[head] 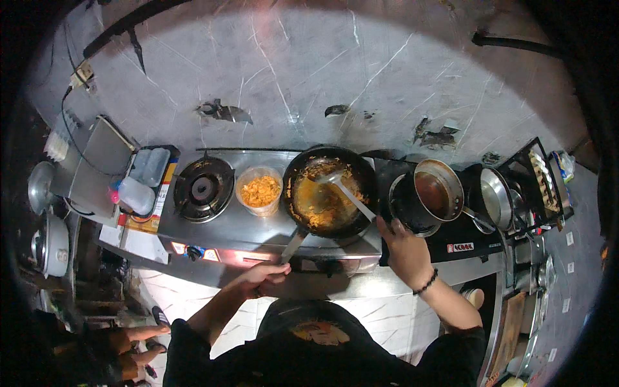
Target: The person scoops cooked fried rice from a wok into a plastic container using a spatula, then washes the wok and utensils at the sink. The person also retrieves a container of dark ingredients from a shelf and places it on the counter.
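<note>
A black frying pan (296,213) sits on the right part of the steel gas stove, with orange-brown food bits and oily liquid spread over its inside. My left hand (265,279) grips the end of the pan's handle (293,246). A metal spatula (352,197) dips into the pan, its handle running back to the fingers of my right hand (408,254), which holds it at the pan's right edge. Left of the pan stands a clear plastic tub (259,210) of orange, crumbly cooked food (260,190).
An unlit burner (202,190) lies at the left. On the right, a saucepan (457,203) with brown liquid stands near another metal pan (495,198). Plastic containers (137,195) sit on a box at far left. Another person's legs (145,334) show at lower left.
</note>
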A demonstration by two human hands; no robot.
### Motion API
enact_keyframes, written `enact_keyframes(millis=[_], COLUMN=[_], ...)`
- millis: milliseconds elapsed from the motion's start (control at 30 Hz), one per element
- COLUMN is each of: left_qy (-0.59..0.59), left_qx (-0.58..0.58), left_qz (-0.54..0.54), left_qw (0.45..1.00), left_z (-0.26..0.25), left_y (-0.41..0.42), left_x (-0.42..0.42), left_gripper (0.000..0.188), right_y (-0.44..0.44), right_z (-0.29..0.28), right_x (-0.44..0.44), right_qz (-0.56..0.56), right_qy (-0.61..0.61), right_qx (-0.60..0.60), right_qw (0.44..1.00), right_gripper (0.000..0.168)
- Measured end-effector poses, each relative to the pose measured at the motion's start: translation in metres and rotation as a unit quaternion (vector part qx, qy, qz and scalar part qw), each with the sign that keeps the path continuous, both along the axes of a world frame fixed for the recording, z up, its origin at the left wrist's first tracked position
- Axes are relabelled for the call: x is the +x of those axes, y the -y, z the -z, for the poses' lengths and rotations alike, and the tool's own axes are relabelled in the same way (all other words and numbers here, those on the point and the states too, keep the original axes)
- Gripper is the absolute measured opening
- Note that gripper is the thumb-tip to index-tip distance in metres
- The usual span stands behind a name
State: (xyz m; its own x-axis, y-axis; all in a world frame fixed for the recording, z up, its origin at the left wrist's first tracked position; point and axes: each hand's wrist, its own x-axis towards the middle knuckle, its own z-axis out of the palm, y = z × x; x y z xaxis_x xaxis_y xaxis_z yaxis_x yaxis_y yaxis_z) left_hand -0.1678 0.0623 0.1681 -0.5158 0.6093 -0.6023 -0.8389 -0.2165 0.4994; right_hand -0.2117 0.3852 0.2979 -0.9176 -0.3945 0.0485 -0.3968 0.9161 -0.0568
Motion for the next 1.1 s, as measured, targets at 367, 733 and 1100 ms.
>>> enact_keyframes(millis=[367, 733, 1100], left_qy=[-0.188, -0.343, -0.310], left_qx=[-0.104, -0.317, -0.483], left_qz=[-0.056, -0.140, -0.270], left_qw=[0.975, 0.873, 0.773], left_z=[-0.010, -0.098, -0.089], left_y=[-0.041, -0.015, 0.062], left_x=[0.032, 0.047, 0.070], left_gripper=[0.035, 0.029, 0.024], right_y=[-0.079, -0.037, 0.039], right_z=[-0.044, -0.041, -0.006], right_x=[0.065, 0.024, -0.009], right_qz=[0.074, -0.118, -0.194], right_qy=[0.045, -0.182, -0.075], right_qx=[-0.126, -0.110, -0.144], right_qw=[0.988, 0.970, 0.967], right_gripper=[0.066, 0.067, 0.069])
